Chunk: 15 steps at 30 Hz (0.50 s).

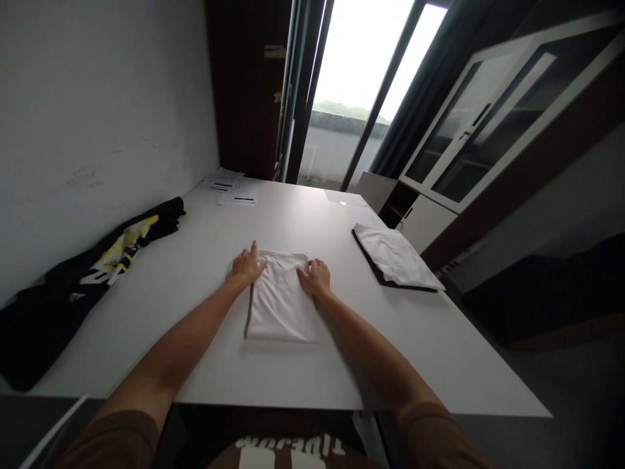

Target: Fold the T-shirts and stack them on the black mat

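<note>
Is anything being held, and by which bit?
The left grip and right grip touch the folded, rectangular white cloth at its opposite side edges, near the far end; whether they actually pinch it can't be told.

The one camera is worn on the head. It looks forward and down at the left hand point(248, 264) and the right hand point(316, 278), quite near, over the white table point(293, 374). Far off it sees the bright window point(361, 62), with a wall point(107, 98) on the left and a cabinet point(508, 114) on the right.
</note>
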Each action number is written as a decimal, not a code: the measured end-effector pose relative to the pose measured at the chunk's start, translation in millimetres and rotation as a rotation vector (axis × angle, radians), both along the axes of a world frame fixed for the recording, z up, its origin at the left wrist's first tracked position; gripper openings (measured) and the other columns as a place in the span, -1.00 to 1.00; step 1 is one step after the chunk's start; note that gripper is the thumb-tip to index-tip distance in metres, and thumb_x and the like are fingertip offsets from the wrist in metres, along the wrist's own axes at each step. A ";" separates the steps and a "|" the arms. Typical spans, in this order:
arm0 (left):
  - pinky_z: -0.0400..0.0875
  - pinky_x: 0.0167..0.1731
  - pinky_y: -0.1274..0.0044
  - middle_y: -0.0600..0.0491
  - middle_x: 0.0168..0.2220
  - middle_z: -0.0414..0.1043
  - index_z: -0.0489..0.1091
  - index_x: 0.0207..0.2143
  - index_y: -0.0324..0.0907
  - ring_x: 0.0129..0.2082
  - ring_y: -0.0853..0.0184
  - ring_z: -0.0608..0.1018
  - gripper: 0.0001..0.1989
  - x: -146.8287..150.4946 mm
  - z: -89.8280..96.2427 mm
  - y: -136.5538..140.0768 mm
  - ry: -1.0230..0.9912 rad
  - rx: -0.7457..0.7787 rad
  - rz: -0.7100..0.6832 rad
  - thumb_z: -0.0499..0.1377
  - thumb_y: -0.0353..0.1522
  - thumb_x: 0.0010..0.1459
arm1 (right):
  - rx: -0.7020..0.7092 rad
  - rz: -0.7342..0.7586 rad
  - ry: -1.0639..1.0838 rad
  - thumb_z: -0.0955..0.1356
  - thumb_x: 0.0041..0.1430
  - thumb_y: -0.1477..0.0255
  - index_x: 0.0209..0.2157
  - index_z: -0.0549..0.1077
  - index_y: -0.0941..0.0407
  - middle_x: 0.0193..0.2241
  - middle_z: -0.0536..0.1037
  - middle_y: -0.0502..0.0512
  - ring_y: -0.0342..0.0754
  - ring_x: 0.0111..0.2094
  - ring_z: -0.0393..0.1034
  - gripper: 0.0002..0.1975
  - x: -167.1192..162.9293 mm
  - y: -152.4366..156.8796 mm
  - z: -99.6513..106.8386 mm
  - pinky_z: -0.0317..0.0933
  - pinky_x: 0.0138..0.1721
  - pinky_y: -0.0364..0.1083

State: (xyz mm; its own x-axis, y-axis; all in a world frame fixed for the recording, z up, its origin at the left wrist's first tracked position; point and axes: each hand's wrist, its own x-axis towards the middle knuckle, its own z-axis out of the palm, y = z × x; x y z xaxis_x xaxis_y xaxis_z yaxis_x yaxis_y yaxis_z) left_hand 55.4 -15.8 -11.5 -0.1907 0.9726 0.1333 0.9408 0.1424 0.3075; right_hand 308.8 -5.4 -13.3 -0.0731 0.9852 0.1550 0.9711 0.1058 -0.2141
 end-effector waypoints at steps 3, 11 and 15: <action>0.37 0.01 0.32 -0.30 0.18 0.40 -0.20 0.49 -0.14 0.07 -0.04 0.55 -0.09 7.6 3.9 -1.8 -0.094 -0.065 -0.058 0.20 -0.13 0.25 | 0.029 0.012 0.041 0.25 0.37 0.16 0.02 0.45 0.09 0.11 0.47 0.30 0.13 0.14 0.32 -0.62 -12.4 11.0 1.3 0.18 0.15 0.03; 0.30 0.17 0.38 -0.21 0.26 0.34 0.14 0.38 -0.20 0.19 0.05 0.47 -0.13 7.2 -18.7 11.5 -0.848 0.122 -0.074 0.34 -0.35 0.04 | 0.027 0.118 0.433 0.27 0.35 0.33 0.33 0.17 0.03 -0.11 0.61 0.11 0.07 -0.17 0.52 -0.45 -4.6 -0.2 -1.9 0.30 -0.09 -0.03; 0.36 0.10 0.41 -0.13 0.14 0.44 0.27 0.30 -0.22 0.00 0.18 0.54 -0.21 7.0 -22.8 13.5 -1.073 0.248 -0.137 0.31 -0.46 -0.04 | 0.040 0.277 0.508 0.30 0.28 0.49 0.29 0.34 -0.05 0.04 0.58 0.09 0.04 -0.01 0.50 -0.44 -6.8 -4.7 -1.1 0.27 0.06 -0.04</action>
